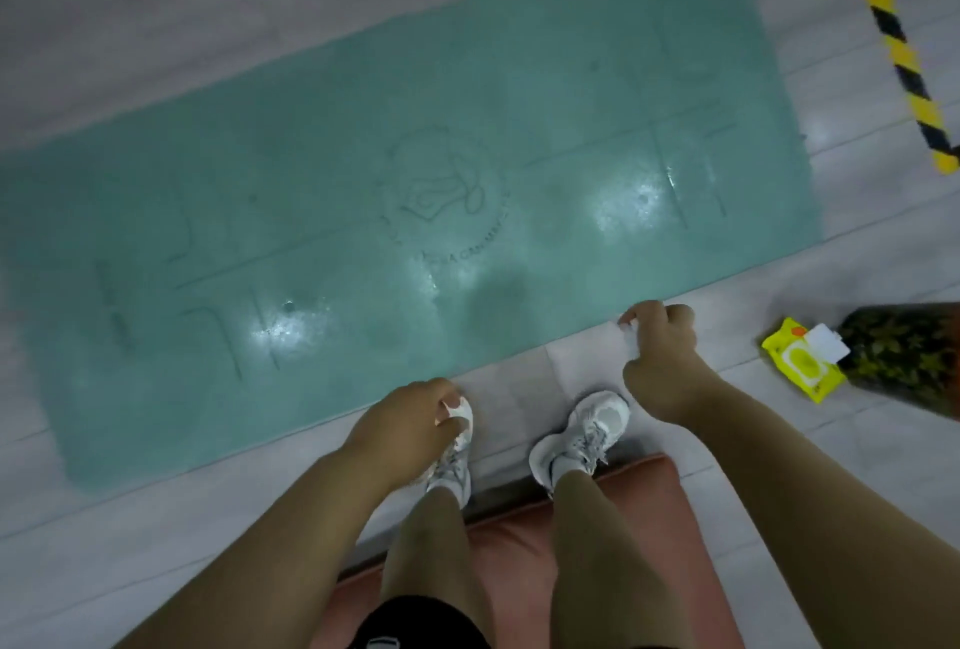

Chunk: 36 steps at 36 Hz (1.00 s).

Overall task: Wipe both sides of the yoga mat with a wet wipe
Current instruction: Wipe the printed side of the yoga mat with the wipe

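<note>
Floor: a pale grey plank floor [156, 25] filled the frame's edges, lit in patches.
Mat: the long teal rubber yoga mat [363, 212] lay flat and unrolled across the middle of the frame, slanting from lower left to upper right, its printed alignment lines and round centre logo facing up; shiny glare patches sat on its near half.
Cushion: a salmon-pink padded seat cushion [665, 518] lay at the bottom centre, under my legs.
Tape: a yellow-and-black striped hazard strip [893, 40] ran down the upper right corner, apart from the mat.
Dark object: a dark leaf-patterned thing [909, 347] stood at the right edge; I could not tell what it was.
Shoes: my two white-grey laced sneakers [582, 435] stood on the floor just below the mat's near edge.
Wipe: a thin white wet wipe [545, 373] was stretched open between my hands, in front of the mat's near edge and above my shoes.
Pack: a yellow plastic wet-wipe packet [802, 362] with its white flap lifted lay on the floor at the right, against the dark object.
Left hand: my left hand [410, 420] pinched one corner of the wipe, fingers curled.
Right hand: my right hand [660, 352] pinched the opposite corner, fingers curled, by the mat's edge.
</note>
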Available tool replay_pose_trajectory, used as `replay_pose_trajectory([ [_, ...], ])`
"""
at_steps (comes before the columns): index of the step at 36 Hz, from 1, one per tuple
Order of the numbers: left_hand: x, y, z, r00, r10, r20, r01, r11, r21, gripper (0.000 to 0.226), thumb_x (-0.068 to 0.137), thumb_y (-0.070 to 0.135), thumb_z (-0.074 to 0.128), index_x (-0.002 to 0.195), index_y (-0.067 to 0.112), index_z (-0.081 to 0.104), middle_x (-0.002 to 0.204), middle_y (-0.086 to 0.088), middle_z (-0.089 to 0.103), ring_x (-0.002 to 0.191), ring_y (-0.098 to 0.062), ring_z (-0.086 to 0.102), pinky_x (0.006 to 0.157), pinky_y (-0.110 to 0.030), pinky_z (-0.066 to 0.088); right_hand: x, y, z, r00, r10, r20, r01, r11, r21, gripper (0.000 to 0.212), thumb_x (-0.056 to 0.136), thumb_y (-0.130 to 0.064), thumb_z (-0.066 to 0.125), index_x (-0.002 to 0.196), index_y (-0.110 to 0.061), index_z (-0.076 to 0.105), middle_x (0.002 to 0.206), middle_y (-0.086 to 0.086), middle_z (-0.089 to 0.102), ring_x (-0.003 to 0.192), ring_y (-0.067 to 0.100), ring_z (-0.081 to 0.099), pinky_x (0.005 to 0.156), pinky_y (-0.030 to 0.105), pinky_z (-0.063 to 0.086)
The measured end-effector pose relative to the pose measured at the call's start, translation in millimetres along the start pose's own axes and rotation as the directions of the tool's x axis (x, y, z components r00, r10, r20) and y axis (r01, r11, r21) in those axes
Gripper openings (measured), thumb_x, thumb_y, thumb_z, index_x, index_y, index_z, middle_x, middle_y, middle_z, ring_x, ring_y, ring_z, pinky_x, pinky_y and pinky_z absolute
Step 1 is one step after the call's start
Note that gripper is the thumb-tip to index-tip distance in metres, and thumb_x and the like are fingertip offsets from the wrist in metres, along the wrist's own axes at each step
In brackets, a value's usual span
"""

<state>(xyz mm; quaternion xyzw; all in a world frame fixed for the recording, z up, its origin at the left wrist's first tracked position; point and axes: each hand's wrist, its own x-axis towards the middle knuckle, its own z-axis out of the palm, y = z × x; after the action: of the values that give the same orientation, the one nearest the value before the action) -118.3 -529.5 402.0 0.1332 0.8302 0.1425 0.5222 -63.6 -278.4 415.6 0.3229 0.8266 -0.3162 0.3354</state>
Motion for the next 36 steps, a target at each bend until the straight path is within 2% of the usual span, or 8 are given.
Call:
replay_pose_trajectory([
  [5, -22.7, -59.3, -17.4, 0.993, -0.107, -0.045, 0.102, 0.991, -0.091, 0.028, 0.093, 0.039, 0.054, 0.115, 0.023, 0.055, 0.118, 0.002, 0.061, 0.1, -0.014, 0.056, 0.078, -0.023, 0.041, 3.8, -68.3, 25.0, 0.986, -0.156, 0.05, 0.157, 0.987, -0.018, 0.044, 0.084, -0.003, 0.06, 0.126, -0.011, 0.047, 0.124, 0.009, 0.04, 0.094, 0.016, 0.042, 0.082, 0.022, 0.035],
  [10, -33.8, -94.8, -19.1, 0.979, -0.179, -0.098, 0.158, 0.968, -0.196, 0.025, 0.093, 0.036, 0.054, 0.114, 0.022, 0.055, 0.116, 0.002, 0.062, 0.097, -0.013, 0.057, 0.077, -0.024, 0.042, 10.8, -115.5, 46.1, 0.957, -0.284, 0.063, 0.29, 0.945, -0.154, 0.034, 0.081, -0.029, 0.069, 0.108, -0.014, 0.056, 0.1, 0.002, 0.052, 0.086, 0.018, 0.049, 0.072, 0.024, 0.035],
  [15, -48.6, -121.6, -10.0, 0.953, -0.28, -0.116, 0.238, 0.928, -0.288, 0.026, 0.092, 0.036, 0.055, 0.114, 0.022, 0.056, 0.115, 0.002, 0.062, 0.099, -0.016, 0.058, 0.083, -0.027, 0.045, 26.3, -148.6, 74.0, 0.902, -0.414, 0.125, 0.429, 0.824, -0.37, 0.034, 0.077, -0.031, 0.068, 0.105, -0.013, 0.058, 0.112, 0.004, 0.042, 0.107, 0.025, 0.039, 0.09, 0.032, 0.04],
  [19, -55.2, -138.4, -2.1, 0.937, -0.323, -0.131, 0.257, 0.895, -0.365, 0.023, 0.09, 0.036, 0.057, 0.109, 0.023, 0.058, 0.111, 0.004, 0.064, 0.098, -0.015, 0.059, 0.082, -0.027, 0.047, 35.9, -170.4, 91.4, 0.899, -0.385, 0.207, 0.435, 0.835, -0.337, 0.018, 0.079, -0.019, 0.061, 0.088, -0.013, 0.045, 0.085, 0.003, 0.051, 0.077, 0.026, 0.052, 0.06, 0.029, 0.041],
  [22, -57.8, -154.0, 3.6, 0.933, -0.331, -0.14, 0.251, 0.879, -0.404, 0.026, 0.091, 0.034, 0.056, 0.112, 0.02, 0.058, 0.113, 0.004, 0.064, 0.102, -0.015, 0.059, 0.082, -0.024, 0.045, 41.5, -182.7, 109.6, 0.898, -0.361, 0.253, 0.435, 0.815, -0.383, 0.021, 0.084, -0.019, 0.055, 0.091, -0.016, 0.036, 0.071, 0.003, 0.051, 0.071, 0.03, 0.055, 0.06, 0.032, 0.043],
  [27, -74.4, -193.3, 20.2, 0.93, -0.351, -0.107, 0.261, 0.837, -0.482, 0.03, 0.09, 0.034, 0.057, 0.115, 0.017, 0.057, 0.11, 0.002, 0.064, 0.103, -0.017, 0.06, 0.089, -0.028, 0.047, 33.7, -202.9, 146.2, 0.867, -0.392, 0.309, 0.497, 0.738, -0.457, 0.041, 0.09, -0.034, 0.057, 0.127, -0.025, 0.043, 0.096, 0.008, 0.054, 0.091, 0.03, 0.056, 0.076, 0.033, 0.043],
  [31, -89.2, -242.3, 32.1, 0.932, -0.356, -0.073, 0.27, 0.813, -0.516, 0.03, 0.09, 0.036, 0.057, 0.115, 0.019, 0.057, 0.107, 0.002, 0.065, 0.102, -0.016, 0.061, 0.091, -0.031, 0.048, 18.5, -224.5, 183.9, 0.884, -0.366, 0.29, 0.463, 0.767, -0.444, 0.029, 0.086, -0.035, 0.06, 0.114, -0.027, 0.054, 0.1, 0.004, 0.043, 0.085, 0.028, 0.055, 0.081, 0.033, 0.047],
  [36, -99.5, -322.1, 40.5, 0.942, -0.332, -0.041, 0.269, 0.826, -0.495, 0.033, 0.09, 0.038, 0.058, 0.116, 0.018, 0.056, 0.114, 0.001, 0.064, 0.105, -0.014, 0.06, 0.092, -0.029, 0.046, 0.9, -250.2, 243.6, 0.916, -0.301, 0.266, 0.39, 0.825, -0.409, 0.027, 0.086, -0.044, 0.058, 0.105, -0.026, 0.052, 0.107, 0.003, 0.038, 0.091, 0.024, 0.052, 0.087, 0.031, 0.041],
])
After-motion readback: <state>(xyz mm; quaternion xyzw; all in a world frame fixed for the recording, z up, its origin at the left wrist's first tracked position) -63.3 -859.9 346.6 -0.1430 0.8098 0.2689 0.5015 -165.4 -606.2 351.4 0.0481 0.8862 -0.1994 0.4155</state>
